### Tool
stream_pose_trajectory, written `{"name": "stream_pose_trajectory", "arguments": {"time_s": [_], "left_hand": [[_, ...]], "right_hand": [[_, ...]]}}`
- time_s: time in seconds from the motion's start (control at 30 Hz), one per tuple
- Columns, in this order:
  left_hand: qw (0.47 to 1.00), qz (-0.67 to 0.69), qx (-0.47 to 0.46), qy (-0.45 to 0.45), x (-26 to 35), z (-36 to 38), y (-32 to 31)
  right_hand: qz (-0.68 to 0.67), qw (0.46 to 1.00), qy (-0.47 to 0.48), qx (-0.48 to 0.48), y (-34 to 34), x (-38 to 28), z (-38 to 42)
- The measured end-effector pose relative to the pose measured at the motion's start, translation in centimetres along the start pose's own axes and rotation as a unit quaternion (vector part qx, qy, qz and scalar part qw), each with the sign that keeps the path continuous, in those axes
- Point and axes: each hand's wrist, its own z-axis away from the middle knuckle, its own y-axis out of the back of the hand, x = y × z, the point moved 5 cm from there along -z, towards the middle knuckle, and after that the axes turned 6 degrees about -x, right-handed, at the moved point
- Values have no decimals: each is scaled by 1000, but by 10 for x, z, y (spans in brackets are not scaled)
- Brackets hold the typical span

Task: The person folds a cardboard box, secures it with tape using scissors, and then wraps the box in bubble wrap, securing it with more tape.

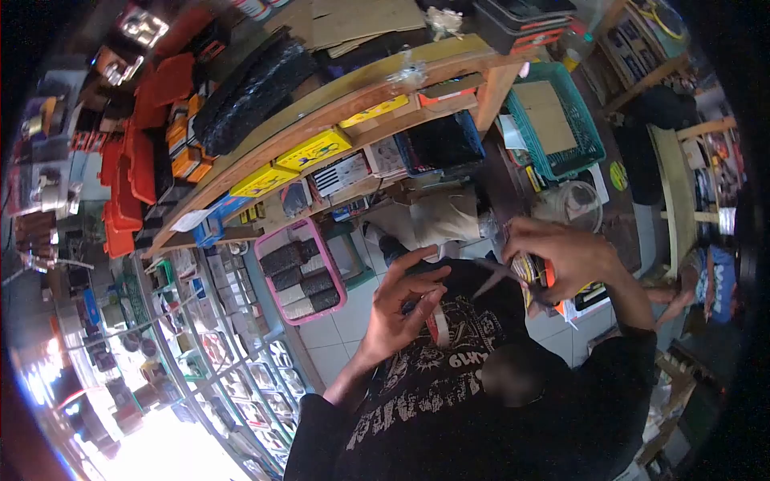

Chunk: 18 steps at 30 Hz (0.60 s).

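My left hand [405,309] is raised in front of my dark printed shirt [457,361], with thumb and fingers pinched together. From the pinch hangs a narrow white strip with a red edge [440,327]; a small dark bit shows between the fingers. Opposite it, my right hand [565,260] grips a pair of scissors [496,278]. The scissor blades are spread apart and point toward the left hand, a short gap from the strip. The handles are mostly covered by my fingers.
A wooden shelf [337,120] with yellow boxes [314,149] runs ahead. On the tiled floor stands a pink-rimmed basket [343,293] of dark packets. A teal crate [595,148] holds cardboard at the right. Glass display racks [216,353] line the left side.
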Motion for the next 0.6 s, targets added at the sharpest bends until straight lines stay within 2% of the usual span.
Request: {"name": "stream_pose_trajectory", "arguments": {"time_s": [0.07, 0.1, 0.17, 0.33, 0.4, 0.6], "left_hand": [[1000, -16, -7, -10, 1, -3, -4], [999, -33, -5, -21, 1, -5, -6], [999, -25, -25, -15, 0, -7, -7], [996, -23, -81, -16, 5, -13, -5], [993, 18, -111, 19, 9, -13, -4], [981, 97, -168, -4, 7, -13, -1]], "right_hand": [[44, 995, -35, -84, -15, -6, 6], [42, 995, -40, -79, -15, -12, 7], [45, 987, -58, -143, -22, -21, 6], [93, 989, -38, -113, -26, -30, -3], [111, 989, -8, -99, -27, -29, -8], [116, 988, 27, -100, -22, -40, -22]]}}
